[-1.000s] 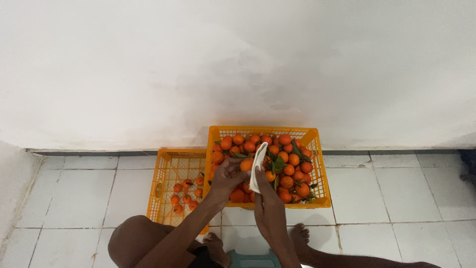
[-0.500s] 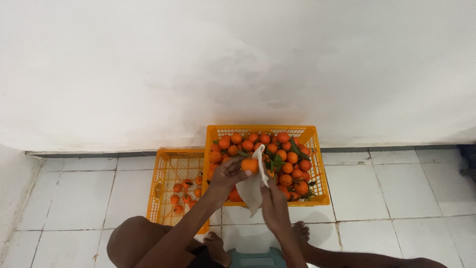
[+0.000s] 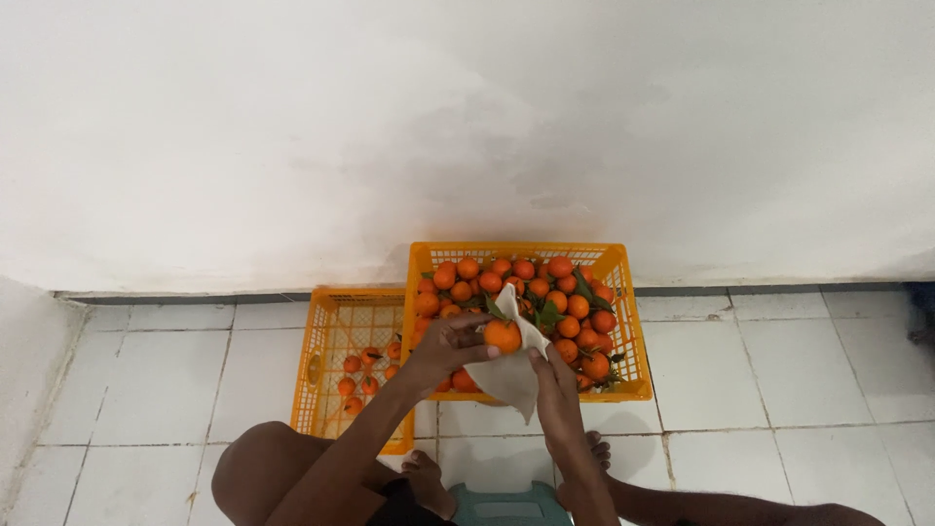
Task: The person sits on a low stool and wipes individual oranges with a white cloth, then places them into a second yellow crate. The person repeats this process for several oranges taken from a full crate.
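White wall fills the upper part of the view, and below it pale floor tiles [image 3: 740,370] run out to both sides. Against the wall stand two orange plastic crates: the larger crate [image 3: 623,321] is heaped with oranges and a few green leaves, while the smaller crate [image 3: 336,331], just beside it on the left, holds only a handful of oranges near its right end.

We hold one orange [image 3: 503,336] above the near edge of the larger crate. Our left hand [image 3: 443,351] has its grip curled around the fruit from the left, fingers [image 3: 467,323] arched over the top and touching it. Our right hand [image 3: 555,385] has its grip pressed against a pale cloth [image 3: 506,375], which wraps under and beside the orange (a corner of it pokes up behind the fruit).

Our knees and bare feet show at the bottom edge, with a small green stool [image 3: 506,507] between them.
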